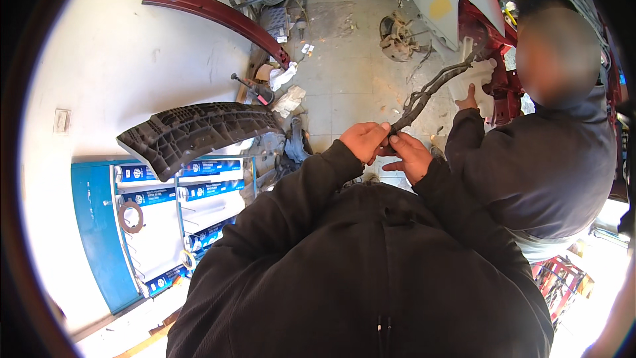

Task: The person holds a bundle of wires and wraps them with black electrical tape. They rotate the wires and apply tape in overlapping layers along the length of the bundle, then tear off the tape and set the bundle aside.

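Observation:
A black taped wiring harness (409,118) runs from in front of my chest up to the red car body (509,86) on the right. It splits into several strands partway along. My left hand (364,140) is closed around its near end, with thumb and fingers pinched together. Beside it, my right hand (412,157) pinches the same end between thumb and forefinger, its other fingers loosely stretched. The very tip of the harness is hidden between my fingers.
Close on my right, a person in dark clothing (530,159) reaches a hand (469,98) toward the car. A wheel hub part (396,34) lies on the floor ahead. Left are a dark plastic panel (199,129), a red curved bar (218,18) and a blue rack (93,225).

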The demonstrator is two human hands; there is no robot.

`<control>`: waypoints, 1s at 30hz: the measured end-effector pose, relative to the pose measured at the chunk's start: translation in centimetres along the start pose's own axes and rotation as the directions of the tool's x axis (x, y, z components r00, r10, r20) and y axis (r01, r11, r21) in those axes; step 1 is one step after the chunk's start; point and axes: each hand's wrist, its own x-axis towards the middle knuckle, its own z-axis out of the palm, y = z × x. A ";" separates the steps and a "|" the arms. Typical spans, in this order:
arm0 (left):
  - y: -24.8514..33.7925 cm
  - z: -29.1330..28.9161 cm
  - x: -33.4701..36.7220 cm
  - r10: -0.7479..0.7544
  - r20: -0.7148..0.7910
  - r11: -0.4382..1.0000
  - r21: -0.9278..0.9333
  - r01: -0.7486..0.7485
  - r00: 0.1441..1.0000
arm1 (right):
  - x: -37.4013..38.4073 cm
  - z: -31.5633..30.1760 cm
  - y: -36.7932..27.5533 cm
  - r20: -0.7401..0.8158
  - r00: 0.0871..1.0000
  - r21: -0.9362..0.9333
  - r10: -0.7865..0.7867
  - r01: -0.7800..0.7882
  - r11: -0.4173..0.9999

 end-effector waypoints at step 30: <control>-0.3 -1.5 0.6 -0.078 0.256 0.982 -0.147 0.119 0.964 | 3.8 -2.0 -0.3 -0.117 0.964 0.202 -0.238 0.257 0.945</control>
